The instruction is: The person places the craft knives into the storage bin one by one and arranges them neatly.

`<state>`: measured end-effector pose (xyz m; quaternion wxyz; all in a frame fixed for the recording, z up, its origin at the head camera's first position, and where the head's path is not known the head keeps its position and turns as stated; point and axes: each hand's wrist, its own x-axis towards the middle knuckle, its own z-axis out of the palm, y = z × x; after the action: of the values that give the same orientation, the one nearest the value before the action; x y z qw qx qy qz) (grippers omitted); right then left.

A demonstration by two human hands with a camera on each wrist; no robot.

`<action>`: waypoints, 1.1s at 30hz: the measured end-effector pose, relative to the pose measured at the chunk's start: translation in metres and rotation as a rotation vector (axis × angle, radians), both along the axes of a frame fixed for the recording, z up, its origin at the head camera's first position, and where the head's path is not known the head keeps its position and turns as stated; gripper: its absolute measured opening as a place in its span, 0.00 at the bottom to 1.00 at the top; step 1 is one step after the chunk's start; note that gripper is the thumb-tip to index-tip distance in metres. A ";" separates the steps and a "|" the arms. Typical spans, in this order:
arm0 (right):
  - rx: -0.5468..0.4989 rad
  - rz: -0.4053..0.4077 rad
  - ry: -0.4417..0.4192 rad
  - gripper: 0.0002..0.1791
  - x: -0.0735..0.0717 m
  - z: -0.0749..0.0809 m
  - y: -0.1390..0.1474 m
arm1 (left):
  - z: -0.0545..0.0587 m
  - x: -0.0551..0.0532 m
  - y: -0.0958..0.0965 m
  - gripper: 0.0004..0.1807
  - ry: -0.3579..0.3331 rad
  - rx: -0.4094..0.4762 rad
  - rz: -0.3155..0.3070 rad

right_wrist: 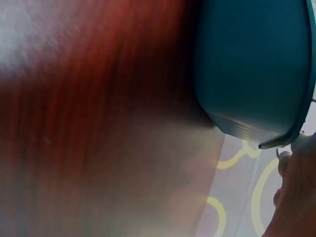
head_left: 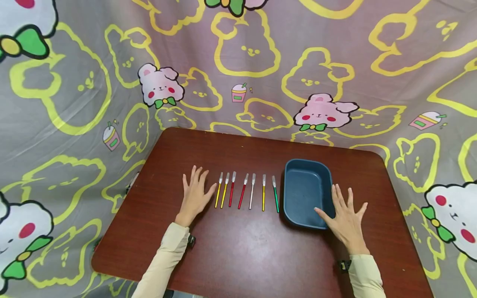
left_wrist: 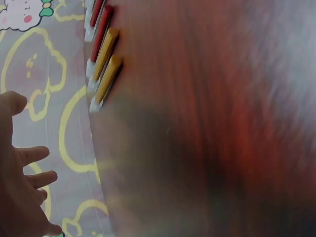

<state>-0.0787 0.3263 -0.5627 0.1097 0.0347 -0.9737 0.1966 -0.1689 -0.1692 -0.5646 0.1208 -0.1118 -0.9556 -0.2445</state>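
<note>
Several slim, capped sticks that look like craft knives lie in a row on the table. From left to right come two yellow ones (head_left: 218,195), two red ones (head_left: 232,189), a silver one (head_left: 251,194), a yellow one (head_left: 263,198) and a green one (head_left: 276,198). Their clear caps point away from me. My left hand (head_left: 194,194), fingers spread, is just left of the row and holds nothing. A dark blue plastic basin (head_left: 303,194) stands right of the row. Over its right rim my right hand (head_left: 346,223) spreads its fingers; whether it touches the rim I cannot tell.
The brown wooden table (head_left: 238,256) has rounded corners. Behind it and at both sides hangs a grey curtain (head_left: 257,54) with yellow outlines and cartoon rabbits. Dark devices are strapped at both wrists, by the light sleeves (head_left: 160,263).
</note>
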 end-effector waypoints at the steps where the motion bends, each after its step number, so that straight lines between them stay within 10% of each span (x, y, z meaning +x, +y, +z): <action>1: 0.001 -0.002 -0.004 0.58 0.001 -0.001 -0.001 | -0.001 0.001 0.002 0.34 -0.003 0.002 0.002; 33: -0.051 -0.031 -0.022 0.60 0.004 -0.008 -0.005 | -0.020 0.017 0.060 0.15 0.015 0.440 0.310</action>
<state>-0.0751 0.3213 -0.5707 0.1030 0.0145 -0.9699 0.2201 -0.1523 -0.1090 -0.5850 0.1854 0.0627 -0.8842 -0.4241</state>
